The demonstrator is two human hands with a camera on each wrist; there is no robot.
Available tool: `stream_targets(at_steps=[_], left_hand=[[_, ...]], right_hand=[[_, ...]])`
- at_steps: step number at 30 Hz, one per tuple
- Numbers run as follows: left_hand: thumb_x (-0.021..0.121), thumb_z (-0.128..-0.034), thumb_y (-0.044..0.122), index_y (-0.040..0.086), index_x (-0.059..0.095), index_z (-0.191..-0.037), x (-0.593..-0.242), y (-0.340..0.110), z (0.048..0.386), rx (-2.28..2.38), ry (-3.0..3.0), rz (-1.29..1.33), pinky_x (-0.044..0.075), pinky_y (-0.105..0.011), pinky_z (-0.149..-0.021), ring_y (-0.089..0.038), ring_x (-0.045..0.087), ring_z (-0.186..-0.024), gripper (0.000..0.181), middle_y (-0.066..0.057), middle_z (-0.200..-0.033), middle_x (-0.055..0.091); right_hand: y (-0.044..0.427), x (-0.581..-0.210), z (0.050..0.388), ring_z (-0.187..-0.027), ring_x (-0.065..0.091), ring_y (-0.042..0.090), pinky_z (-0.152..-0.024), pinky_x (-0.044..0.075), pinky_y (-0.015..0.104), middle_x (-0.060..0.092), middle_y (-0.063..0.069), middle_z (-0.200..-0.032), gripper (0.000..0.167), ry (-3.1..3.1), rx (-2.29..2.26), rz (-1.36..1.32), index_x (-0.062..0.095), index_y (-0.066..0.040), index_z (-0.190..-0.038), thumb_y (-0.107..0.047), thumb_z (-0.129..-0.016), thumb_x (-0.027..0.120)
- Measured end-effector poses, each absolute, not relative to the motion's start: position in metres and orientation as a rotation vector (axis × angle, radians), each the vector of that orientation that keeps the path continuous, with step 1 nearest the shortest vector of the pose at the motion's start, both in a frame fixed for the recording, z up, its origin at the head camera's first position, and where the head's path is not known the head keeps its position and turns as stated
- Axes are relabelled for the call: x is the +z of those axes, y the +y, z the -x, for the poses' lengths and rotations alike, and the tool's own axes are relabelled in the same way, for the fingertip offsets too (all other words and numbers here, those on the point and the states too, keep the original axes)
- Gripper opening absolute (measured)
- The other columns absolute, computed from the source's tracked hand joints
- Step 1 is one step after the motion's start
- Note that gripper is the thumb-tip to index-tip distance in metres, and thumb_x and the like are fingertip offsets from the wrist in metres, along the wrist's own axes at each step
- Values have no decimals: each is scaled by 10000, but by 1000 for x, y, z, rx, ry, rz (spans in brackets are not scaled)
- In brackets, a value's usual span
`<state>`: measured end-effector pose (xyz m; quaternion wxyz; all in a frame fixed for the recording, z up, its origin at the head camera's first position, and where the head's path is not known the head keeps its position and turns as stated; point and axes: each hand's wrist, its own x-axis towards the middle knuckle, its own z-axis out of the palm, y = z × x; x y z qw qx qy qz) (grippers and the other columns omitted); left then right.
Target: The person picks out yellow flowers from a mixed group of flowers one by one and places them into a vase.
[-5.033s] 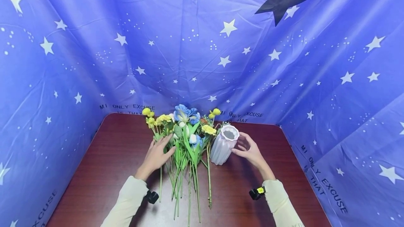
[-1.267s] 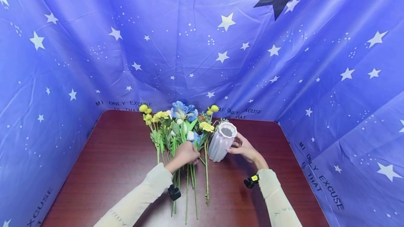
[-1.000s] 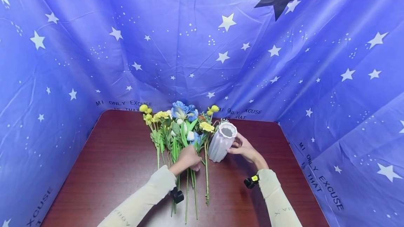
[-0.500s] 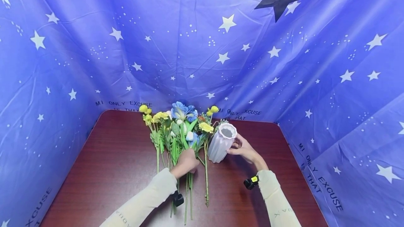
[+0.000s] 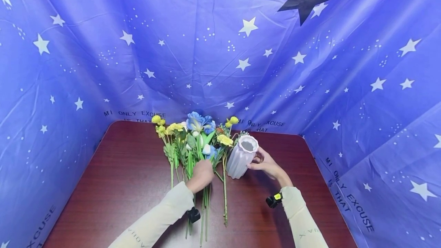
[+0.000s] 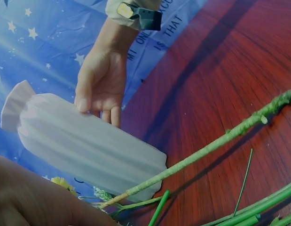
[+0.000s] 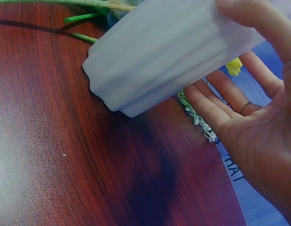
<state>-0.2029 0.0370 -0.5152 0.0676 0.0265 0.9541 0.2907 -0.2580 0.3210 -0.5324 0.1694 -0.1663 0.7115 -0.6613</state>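
A pale ribbed vase (image 5: 237, 162) with a scalloped mouth stands tilted on the table, right of several artificial flowers. My right hand (image 5: 269, 164) grips its right side; in the right wrist view the thumb (image 7: 258, 16) lies across the wall and fingers pass behind. My left hand (image 5: 201, 175) is curled over the green flower stems (image 5: 204, 213) in the middle of the bunch; its fingertips are hidden. Above that hand are a blue iris (image 5: 196, 121), white tulip buds (image 5: 206, 149) and long green leaves. In the left wrist view only part of the left hand (image 6: 32, 197) shows.
Yellow flowers (image 5: 158, 125) lie on the bunch's left side. A separate thick stem with a yellow bloom (image 5: 225, 140) lies between bunch and vase. The brown wooden table (image 5: 124, 171) has blue starry cloth (image 5: 193, 49) behind and on both sides.
My left hand has come from the bunch's left side onto the middle stems, then shifted slightly left, and stem ends there drew closer together. The right hand stays at the vase.
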Motion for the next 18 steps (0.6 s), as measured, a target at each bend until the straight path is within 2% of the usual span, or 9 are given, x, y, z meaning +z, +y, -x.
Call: stream_targets(at_steps=[8, 14, 16, 18], left_hand=[[522, -774, -192, 160, 307, -554, -518, 38, 205, 871, 2901, -132, 268, -246, -424, -140, 361, -479, 468, -41, -520, 429], [520, -809, -177, 157, 310, -559, -524, 40, 207, 816, 2919, -132, 266, -249, -423, -139, 370, -491, 467, -45, -528, 436], [513, -817, -173, 152, 324, -563, -525, 41, 207, 795, 2947, -141, 272, -247, -421, -135, 383, -492, 454, -42, -530, 443], [519, -839, -163, 134, 375, -565, -526, 42, 207, 769, 2976, -148, 313, -254, -415, -146, 456, -491, 429, -56, -543, 492]], right_hand=[[321, -533, 258, -1040, 679, 121, -851, 575, 269, 630, -7, -1186, 835, 2038, -1866, 465, 315, 39, -1499, 65, -802, 774], [320, -533, 259, -1035, 684, 115, -847, 574, 265, 645, -9, -1164, 818, 2041, -1862, 453, 338, -2, -1491, 66, -802, 773], [321, -534, 259, -1035, 685, 114, -848, 574, 266, 651, -14, -1160, 819, 2040, -1863, 457, 333, 5, -1494, 63, -805, 772], [321, -534, 259, -1033, 686, 117, -849, 574, 267, 655, -15, -1158, 819, 2037, -1865, 458, 336, 4, -1494, 66, -804, 772]])
